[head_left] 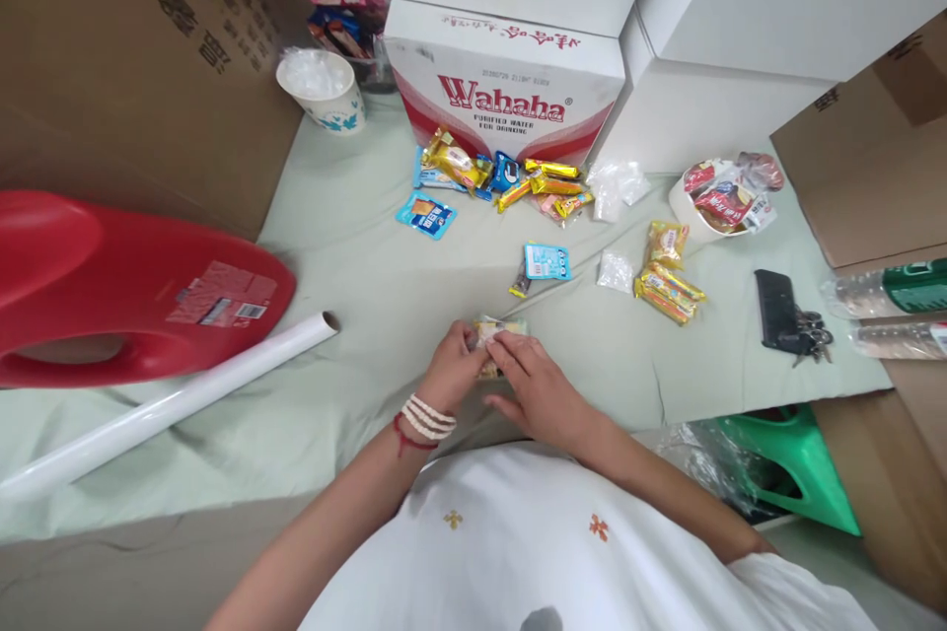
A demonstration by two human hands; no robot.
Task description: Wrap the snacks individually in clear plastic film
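Near the table's front edge, a small clear plastic bag of snacks (501,324) sits between my hands, its contents partly hidden by my fingers. My left hand (453,362) grips the left side of the bag, with bracelets on that wrist. The fingers of my right hand (544,385) close over its top edge and meet my left fingertips, the thumb hanging lower. Just beyond lie a light blue packet (547,262) and a small dark-and-yellow wrapped snack (520,278). A folded clear bag (615,270) and yellow wrapped snack sticks (670,293) are to the right.
A Wahaha carton (510,89) stands at the back, several wrapped snacks (459,163) before it. Paper cups (332,108) and a snack-filled tub (699,212) flank it. A red plastic container (148,286) and white roll (184,399) occupy the left; a phone (775,306) with keys, the right.
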